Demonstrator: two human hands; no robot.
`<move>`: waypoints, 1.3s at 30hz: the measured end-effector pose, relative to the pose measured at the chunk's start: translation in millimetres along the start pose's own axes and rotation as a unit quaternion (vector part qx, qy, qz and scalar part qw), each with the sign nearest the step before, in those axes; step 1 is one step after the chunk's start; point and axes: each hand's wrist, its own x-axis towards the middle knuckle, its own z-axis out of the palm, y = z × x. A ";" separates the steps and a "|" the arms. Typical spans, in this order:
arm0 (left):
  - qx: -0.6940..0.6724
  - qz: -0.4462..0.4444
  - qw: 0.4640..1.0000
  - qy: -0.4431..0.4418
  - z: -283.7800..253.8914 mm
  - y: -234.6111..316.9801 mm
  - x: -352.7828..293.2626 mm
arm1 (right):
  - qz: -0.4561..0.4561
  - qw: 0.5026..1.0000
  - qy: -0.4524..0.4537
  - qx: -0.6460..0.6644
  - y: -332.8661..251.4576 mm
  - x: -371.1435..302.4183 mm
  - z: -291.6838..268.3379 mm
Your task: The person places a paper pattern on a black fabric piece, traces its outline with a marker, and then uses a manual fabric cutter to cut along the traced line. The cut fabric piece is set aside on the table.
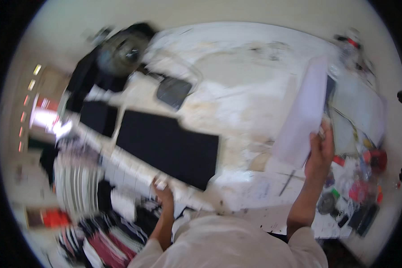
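Observation:
On the right side of the table, my right hand is closed on a pale lavender-white sheet, its thumb on top. The sheet is raised and tilted, blurred by motion; whether it is paper or cloth I cannot tell. My left hand is at the table's near left edge, beside a flat black panel that looks like fabric. Its fingers are blurred, with a whitish spot at the tips, so a hold cannot be made out. A smaller black piece lies farther left.
A stained white table spreads ahead. A dark grey flat object lies beyond the black panel. At the far left stands a round fan-like object. Small clutter fills the right corner; striped folded cloth is piled below left.

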 end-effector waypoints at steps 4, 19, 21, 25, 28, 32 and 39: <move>-0.487 -0.218 0.712 -0.457 -8.5 117.0 -5.0 | 0.213 0.955 -0.162 0.130 43.0 -94.2 91.7; -0.283 0.086 0.897 -0.330 -82.8 141.1 103.6 | 0.293 0.926 -0.238 0.001 153.4 -226.0 231.7; -0.270 0.096 0.893 -0.347 -90.9 131.3 148.3 | 0.304 0.934 -0.187 0.012 160.6 -222.4 254.7; -0.198 0.146 0.902 -0.356 -92.8 69.4 260.3 | 0.173 0.952 -0.008 -0.254 193.6 -230.3 298.5; -0.149 0.135 0.916 -0.347 -72.7 -2.7 335.6 | 0.102 0.916 0.015 -0.387 230.3 -245.9 330.2; -0.109 0.121 0.924 -0.346 -36.0 -91.1 371.2 | -0.005 0.792 -0.041 -0.609 278.6 -279.7 393.5; -0.322 -0.050 0.855 -0.404 -37.8 -130.3 398.4 | 0.202 0.788 0.037 -0.581 311.6 -278.2 459.4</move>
